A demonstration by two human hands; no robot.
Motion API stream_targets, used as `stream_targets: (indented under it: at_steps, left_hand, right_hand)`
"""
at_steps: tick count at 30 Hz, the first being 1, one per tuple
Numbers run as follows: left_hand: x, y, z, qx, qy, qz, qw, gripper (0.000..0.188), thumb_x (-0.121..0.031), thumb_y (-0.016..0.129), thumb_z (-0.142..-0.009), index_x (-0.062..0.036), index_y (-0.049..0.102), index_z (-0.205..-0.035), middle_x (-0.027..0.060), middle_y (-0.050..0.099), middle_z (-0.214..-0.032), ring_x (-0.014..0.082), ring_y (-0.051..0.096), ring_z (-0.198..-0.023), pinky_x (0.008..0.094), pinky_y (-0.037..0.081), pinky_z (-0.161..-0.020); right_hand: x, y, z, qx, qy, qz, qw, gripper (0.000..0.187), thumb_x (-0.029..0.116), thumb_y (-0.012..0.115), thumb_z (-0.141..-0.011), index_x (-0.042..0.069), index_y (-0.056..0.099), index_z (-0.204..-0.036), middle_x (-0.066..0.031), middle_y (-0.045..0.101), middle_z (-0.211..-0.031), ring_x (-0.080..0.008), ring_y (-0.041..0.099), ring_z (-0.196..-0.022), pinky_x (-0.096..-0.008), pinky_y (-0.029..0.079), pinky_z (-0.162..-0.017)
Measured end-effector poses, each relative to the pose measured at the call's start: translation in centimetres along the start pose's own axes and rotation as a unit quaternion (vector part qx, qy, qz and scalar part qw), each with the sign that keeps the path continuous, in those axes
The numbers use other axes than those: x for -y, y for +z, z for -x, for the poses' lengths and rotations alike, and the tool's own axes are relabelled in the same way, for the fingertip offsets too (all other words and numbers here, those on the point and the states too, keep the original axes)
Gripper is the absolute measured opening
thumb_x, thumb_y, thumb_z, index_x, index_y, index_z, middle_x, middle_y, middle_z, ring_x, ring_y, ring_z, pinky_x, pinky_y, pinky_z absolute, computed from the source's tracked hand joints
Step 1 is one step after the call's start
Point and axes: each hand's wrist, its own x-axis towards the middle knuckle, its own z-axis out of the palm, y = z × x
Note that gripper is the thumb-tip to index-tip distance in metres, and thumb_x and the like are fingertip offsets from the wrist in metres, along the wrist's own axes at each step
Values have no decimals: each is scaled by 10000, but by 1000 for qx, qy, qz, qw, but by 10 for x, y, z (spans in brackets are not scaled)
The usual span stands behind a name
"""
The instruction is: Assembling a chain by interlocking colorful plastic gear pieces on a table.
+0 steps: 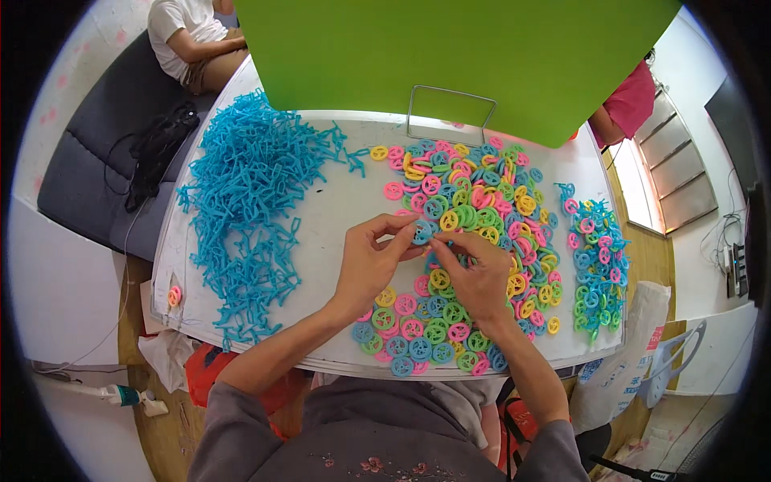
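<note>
Over the middle of the table, a small blue plastic wheel (pixel 423 232) is pinched between my two hands. Thumb and fingers of my left hand (pixel 371 255) grip its left side. My right hand (pixel 480 281) has its fingertips closed at the wheel's lower right edge; any smaller piece between them is too small to make out. Beneath and beyond my right hand spreads a pile of pink, yellow, green and blue wheels (pixel 482 217). To the left lies a big heap of blue forked plastic pieces (pixel 249 177).
At the table's right edge is a pile of blue pieces joined with wheels (pixel 594 265). A green board (pixel 466 64) with a wire stand (pixel 452 87) rises at the back. One person (pixel 193 40) sits far left, another (pixel 626 104) far right. A white sack (pixel 626 361) stands right.
</note>
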Motion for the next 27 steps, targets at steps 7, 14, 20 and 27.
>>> stream_targets:
  at_steps: [7,14,20,27]
  left_hand:
    - [-3,0,-2,0,-8,-6,1000,212,-84,545,-930,53,599,-1083,82,616,-950,143,637,-844,272,570,-780]
    - [-4,2,-2,-15,52,-65,996,195,-40,551,-913,66,595,-1071,88,625,-926,153,647,-821,271,577,-753]
    - [-10,-4,-4,7,0,-86,996,216,-85,549,-928,47,603,-1091,73,623,-950,141,641,-849,280,585,-739]
    - [-7,-6,-7,19,-30,-59,998,225,-106,545,-933,41,611,-1090,75,626,-941,164,652,-838,289,589,-724]
  right_hand:
    - [4,0,-2,0,-37,46,998,107,59,709,-785,12,690,-878,-91,681,-779,-141,652,-668,-251,501,-581]
    - [-4,-3,-6,43,-155,168,973,157,65,706,-776,33,681,-927,-118,679,-785,-230,665,-648,-307,515,-554]
    - [-6,0,-2,19,-171,158,972,162,37,693,-780,26,673,-941,-120,680,-808,-232,666,-663,-297,517,-562]
    - [-7,2,-1,-3,-134,109,985,131,10,678,-787,17,662,-918,-108,672,-831,-225,661,-709,-289,514,-596]
